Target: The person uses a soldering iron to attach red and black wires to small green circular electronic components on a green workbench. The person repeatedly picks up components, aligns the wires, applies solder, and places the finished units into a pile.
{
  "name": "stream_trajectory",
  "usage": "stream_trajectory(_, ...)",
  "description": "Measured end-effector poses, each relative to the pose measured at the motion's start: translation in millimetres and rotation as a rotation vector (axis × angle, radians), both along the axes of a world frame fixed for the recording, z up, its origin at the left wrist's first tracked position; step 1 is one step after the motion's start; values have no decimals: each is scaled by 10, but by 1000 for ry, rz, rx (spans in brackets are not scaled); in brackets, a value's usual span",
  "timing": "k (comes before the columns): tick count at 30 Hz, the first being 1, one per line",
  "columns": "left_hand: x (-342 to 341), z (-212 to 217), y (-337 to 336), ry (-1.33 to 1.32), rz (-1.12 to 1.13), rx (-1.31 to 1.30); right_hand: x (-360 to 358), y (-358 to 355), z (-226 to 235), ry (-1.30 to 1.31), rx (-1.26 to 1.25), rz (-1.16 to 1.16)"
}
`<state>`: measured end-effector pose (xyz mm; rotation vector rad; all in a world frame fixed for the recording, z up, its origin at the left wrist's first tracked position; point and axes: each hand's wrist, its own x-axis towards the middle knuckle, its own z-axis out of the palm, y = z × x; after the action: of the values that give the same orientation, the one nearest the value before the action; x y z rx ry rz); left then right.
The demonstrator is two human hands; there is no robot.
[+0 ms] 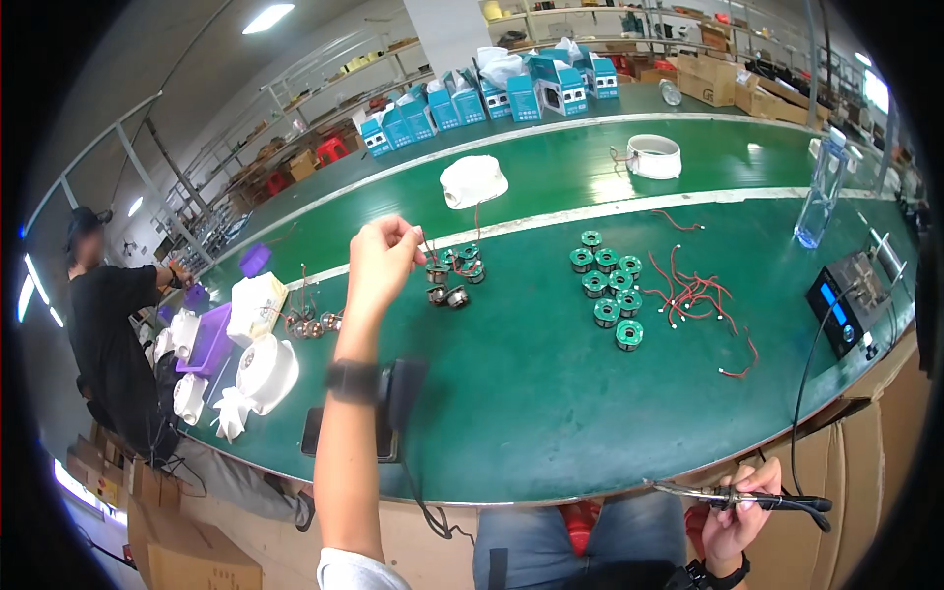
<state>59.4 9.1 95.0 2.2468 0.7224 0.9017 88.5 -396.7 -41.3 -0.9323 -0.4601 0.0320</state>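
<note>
My left hand (382, 258) is raised over the green table, thumb and fingertips pinched on a thin red-and-black wire (426, 239). Just right of it and below stands a cluster of small motor coils (455, 270) with green boards on top and wires sticking up. My right hand (739, 516), near the table's front edge, is closed around a soldering iron (762, 500), whose tip points left. Several green-topped coils (607, 285) stand grouped at mid-table. Beside them lies a loose pile of red wires (691, 295) with small white connectors.
A soldering station (848, 300) and a clear plastic bottle (822, 192) stand at the right. White housings (472, 182) sit along the green belt; blue boxes (521, 95) line the far side. At the left are a purple tray (209, 339), copper coils (313, 325) and a co-worker (113, 324).
</note>
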Motion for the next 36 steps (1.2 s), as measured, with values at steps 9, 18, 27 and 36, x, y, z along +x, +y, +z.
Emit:
stream_trajectory(9, -210, -8, -940, -15, -481, -197, 60, -56, 100, -10, 60, -92)
stream_trajectory(18, -680, -646, -1493, -15, -405, -430, 137, 44, 111, -69, 5, -96)
stream_trajectory(27, -823, -1054, -1674, -359, -339, -614, 89, 445, 134, -49, 28, 67)
stream_trajectory(36, -826, -1086, -1662, -387, -312, -644, 51, 714, 146, 28, -177, 97)
